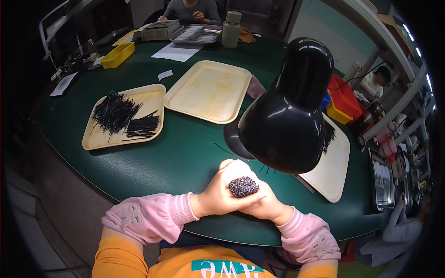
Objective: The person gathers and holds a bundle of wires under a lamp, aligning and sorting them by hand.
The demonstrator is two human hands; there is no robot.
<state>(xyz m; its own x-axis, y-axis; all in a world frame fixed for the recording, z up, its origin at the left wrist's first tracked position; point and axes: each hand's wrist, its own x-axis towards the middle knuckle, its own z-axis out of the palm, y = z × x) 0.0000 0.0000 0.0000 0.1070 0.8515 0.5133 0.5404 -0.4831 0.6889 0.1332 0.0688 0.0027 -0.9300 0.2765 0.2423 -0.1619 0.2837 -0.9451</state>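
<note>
Dark green tabletop [181, 162] is spread across the middle of the frame, and the strongest light is thrown onto its lower centre. Just there, a bundle of thin black strands [243, 186] is held by 2 bare hands. It is closed in by the left hand [220, 190] and the right hand [268, 204], whose fingers are wrapped snugly around it; how the fingertips overlap beneath cannot be told. Such a ringed grip is probably used so that the strands are kept together and their ends level.

Only a roundish, speckled end is shown, turned up toward the camera. The long axis is therefore judged to run roughly along the line of sight, though its exact tilt is hidden by the hands.

Just above, the black lamp [282, 129] is bent low, presumably so that the strand ends are well lit. At centre left, a loose heap [111, 113] and a neater sheaf [143, 127] are laid on a cream tray [155, 99], perhaps to be kept apart. More dark strands [330, 136] are seen on the right tray [331, 178], partly hidden by the lamp. Another cream tray [208, 92] is set at upper centre.
</note>
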